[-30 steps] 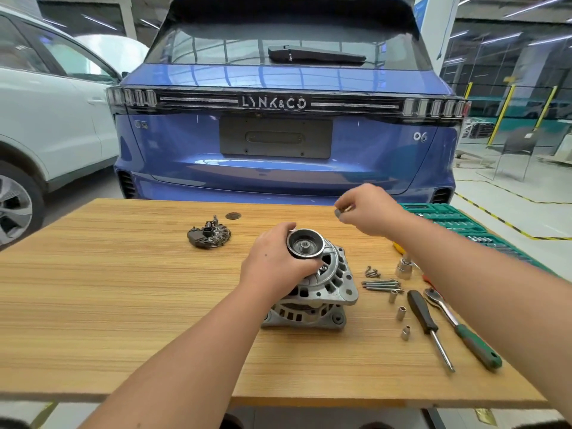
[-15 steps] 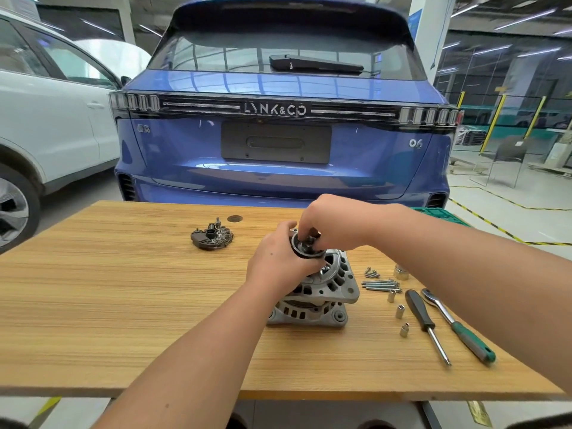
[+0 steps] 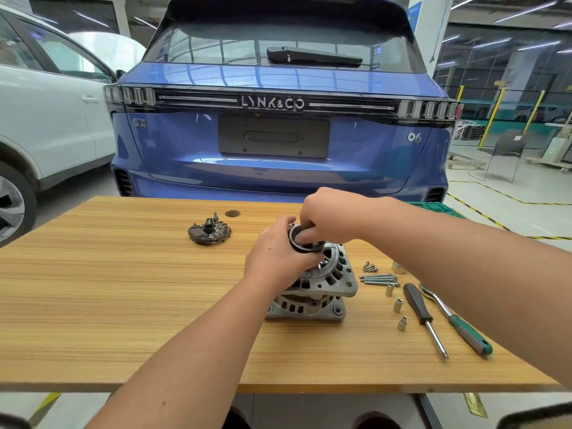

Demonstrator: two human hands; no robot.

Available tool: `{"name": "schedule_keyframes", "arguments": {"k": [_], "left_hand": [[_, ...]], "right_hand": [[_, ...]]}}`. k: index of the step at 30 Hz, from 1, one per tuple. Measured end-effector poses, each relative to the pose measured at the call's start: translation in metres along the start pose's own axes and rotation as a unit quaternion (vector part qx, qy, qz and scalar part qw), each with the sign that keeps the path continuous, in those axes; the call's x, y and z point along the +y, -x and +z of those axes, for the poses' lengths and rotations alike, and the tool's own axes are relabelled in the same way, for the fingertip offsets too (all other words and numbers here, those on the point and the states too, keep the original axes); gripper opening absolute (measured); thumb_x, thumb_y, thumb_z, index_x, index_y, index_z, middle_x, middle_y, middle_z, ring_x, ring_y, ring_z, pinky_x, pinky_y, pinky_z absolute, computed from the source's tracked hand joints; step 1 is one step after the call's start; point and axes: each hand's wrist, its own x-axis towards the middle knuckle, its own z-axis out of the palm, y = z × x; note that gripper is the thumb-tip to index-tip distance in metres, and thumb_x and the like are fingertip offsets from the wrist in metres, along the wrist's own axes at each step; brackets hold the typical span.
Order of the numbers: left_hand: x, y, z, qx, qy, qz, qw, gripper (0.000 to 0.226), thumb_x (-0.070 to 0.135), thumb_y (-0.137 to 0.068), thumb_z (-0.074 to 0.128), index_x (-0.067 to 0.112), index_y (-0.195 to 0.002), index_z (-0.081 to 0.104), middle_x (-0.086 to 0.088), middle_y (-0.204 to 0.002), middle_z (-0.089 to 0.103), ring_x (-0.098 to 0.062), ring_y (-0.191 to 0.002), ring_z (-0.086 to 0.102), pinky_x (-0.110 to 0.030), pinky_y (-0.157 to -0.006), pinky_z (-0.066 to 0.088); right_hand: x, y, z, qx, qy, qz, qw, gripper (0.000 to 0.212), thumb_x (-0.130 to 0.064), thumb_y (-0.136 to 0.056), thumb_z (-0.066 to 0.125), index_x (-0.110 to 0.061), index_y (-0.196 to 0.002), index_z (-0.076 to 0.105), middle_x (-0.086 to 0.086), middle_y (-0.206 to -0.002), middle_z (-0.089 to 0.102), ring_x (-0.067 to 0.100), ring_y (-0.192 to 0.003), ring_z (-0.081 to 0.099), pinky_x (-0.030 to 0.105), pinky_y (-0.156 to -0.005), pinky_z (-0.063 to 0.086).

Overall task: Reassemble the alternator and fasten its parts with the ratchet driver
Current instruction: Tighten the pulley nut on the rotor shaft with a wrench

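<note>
The silver alternator (image 3: 322, 286) stands on the wooden table (image 3: 123, 305), its black pulley (image 3: 298, 243) on top. My left hand (image 3: 275, 255) grips the pulley from the left side. My right hand (image 3: 328, 218) reaches over it with fingertips curled down into the pulley's centre; what they pinch is hidden. The ratchet driver (image 3: 455, 320) with its green handle lies to the right, beside a black-handled screwdriver (image 3: 424, 317). A dark rectifier plate (image 3: 210, 231) lies at the far left of the alternator.
Long bolts (image 3: 379, 278), small screws (image 3: 370, 267) and several sockets (image 3: 397, 305) are scattered right of the alternator. A green tool tray (image 3: 439, 209) sits at the table's far right. A blue car (image 3: 278, 119) is parked just behind the table, a white car (image 3: 46, 103) to the left.
My right hand came from up and to the right down onto the pulley's centre, with a small part between its fingertips. My left hand kept its grip on the pulley.
</note>
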Motion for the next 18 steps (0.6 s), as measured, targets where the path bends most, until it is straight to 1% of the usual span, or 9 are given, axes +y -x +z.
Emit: {"name": "schedule_keyframes", "arguments": {"k": [2, 3, 5, 7, 9, 11, 14, 16, 18], "left_hand": [[0.0, 0.0, 0.001, 0.005, -0.004, 0.002, 1.0, 0.091, 0.059, -0.067, 0.082, 0.041, -0.145, 0.041, 0.011, -0.129, 0.062, -0.017, -0.116, 0.059, -0.047, -0.092, 0.055], [0.0, 0.0, 0.001, 0.007, -0.006, 0.003, 1.0, 0.09, 0.059, -0.067, 0.082, 0.04, -0.145, 0.041, 0.011, -0.129, 0.062, -0.016, -0.117, 0.058, -0.047, -0.093, 0.054], [0.0, -0.001, 0.001, 0.009, -0.008, 0.006, 1.0, 0.087, 0.058, -0.068, 0.083, 0.04, -0.144, 0.043, 0.011, -0.128, 0.062, -0.015, -0.118, 0.058, -0.047, -0.093, 0.054], [0.0, -0.002, 0.002, 0.008, -0.009, 0.007, 1.0, 0.086, 0.057, -0.069, 0.083, 0.039, -0.143, 0.044, 0.012, -0.127, 0.063, -0.016, -0.118, 0.058, -0.047, -0.093, 0.054], [-0.001, -0.002, 0.002, 0.009, -0.01, 0.008, 1.0, 0.086, 0.057, -0.069, 0.083, 0.038, -0.144, 0.044, 0.01, -0.129, 0.062, -0.016, -0.119, 0.058, -0.047, -0.094, 0.054], [-0.001, -0.002, 0.003, 0.014, -0.009, 0.01, 1.0, 0.087, 0.057, -0.07, 0.083, 0.037, -0.145, 0.044, 0.009, -0.13, 0.062, -0.017, -0.12, 0.057, -0.047, -0.095, 0.053], [-0.003, -0.001, 0.004, 0.019, -0.01, 0.016, 1.0, 0.086, 0.058, -0.07, 0.082, 0.036, -0.144, 0.043, 0.009, -0.128, 0.062, -0.017, -0.12, 0.055, -0.047, -0.094, 0.053], [-0.004, -0.001, 0.004, 0.02, -0.01, 0.017, 1.0, 0.087, 0.059, -0.07, 0.081, 0.037, -0.145, 0.042, 0.009, -0.13, 0.061, -0.017, -0.119, 0.055, -0.046, -0.093, 0.053], [-0.004, -0.002, 0.004, 0.021, -0.013, 0.019, 1.0, 0.086, 0.058, -0.071, 0.08, 0.037, -0.145, 0.043, 0.009, -0.131, 0.06, -0.016, -0.12, 0.054, -0.044, -0.091, 0.053]], "right_hand": [[0.005, 0.004, -0.001, -0.011, -0.014, -0.001, 1.0, 0.032, -0.048, -0.094, 0.061, -0.02, -0.093, 0.076, -0.001, -0.076, 0.066, 0.02, -0.071, 0.061, 0.036, -0.062, 0.05], [0.007, 0.005, -0.002, -0.012, -0.02, -0.002, 1.0, 0.029, -0.047, -0.093, 0.062, -0.022, -0.102, 0.076, -0.004, -0.078, 0.064, 0.018, -0.074, 0.061, 0.038, -0.066, 0.052], [0.01, 0.007, -0.004, -0.007, -0.029, -0.011, 0.999, 0.034, -0.038, -0.093, 0.064, -0.029, -0.125, 0.068, -0.016, -0.08, 0.056, 0.009, -0.076, 0.056, 0.038, -0.073, 0.055], [0.009, 0.009, -0.004, -0.014, -0.029, -0.022, 0.999, 0.038, -0.029, -0.093, 0.063, -0.032, -0.131, 0.064, -0.017, -0.082, 0.054, 0.008, -0.078, 0.055, 0.038, -0.076, 0.055], [0.008, 0.01, 0.0, -0.02, -0.019, -0.021, 0.999, 0.029, -0.029, -0.095, 0.06, -0.03, -0.122, 0.069, -0.012, -0.084, 0.059, 0.014, -0.079, 0.058, 0.038, -0.073, 0.055], [0.007, 0.009, 0.005, -0.006, -0.006, 0.003, 1.0, 0.023, -0.04, -0.096, 0.06, -0.023, -0.104, 0.073, -0.005, -0.082, 0.063, 0.019, -0.077, 0.061, 0.036, -0.064, 0.051], [0.005, 0.007, 0.011, 0.029, 0.034, 0.04, 0.998, 0.041, -0.058, -0.094, 0.055, -0.022, -0.076, 0.064, -0.001, -0.071, 0.06, 0.019, -0.064, 0.057, 0.03, -0.053, 0.04], [0.006, 0.007, 0.015, 0.047, 0.046, 0.043, 0.997, 0.047, -0.066, -0.091, 0.052, -0.022, -0.077, 0.064, -0.002, -0.069, 0.06, 0.018, -0.063, 0.057, 0.029, -0.052, 0.039], [0.008, 0.009, 0.015, 0.045, 0.025, 0.038, 0.998, 0.051, -0.071, -0.086, 0.054, -0.023, -0.097, 0.069, -0.005, -0.075, 0.062, 0.017, -0.07, 0.061, 0.029, -0.054, 0.042]]}}
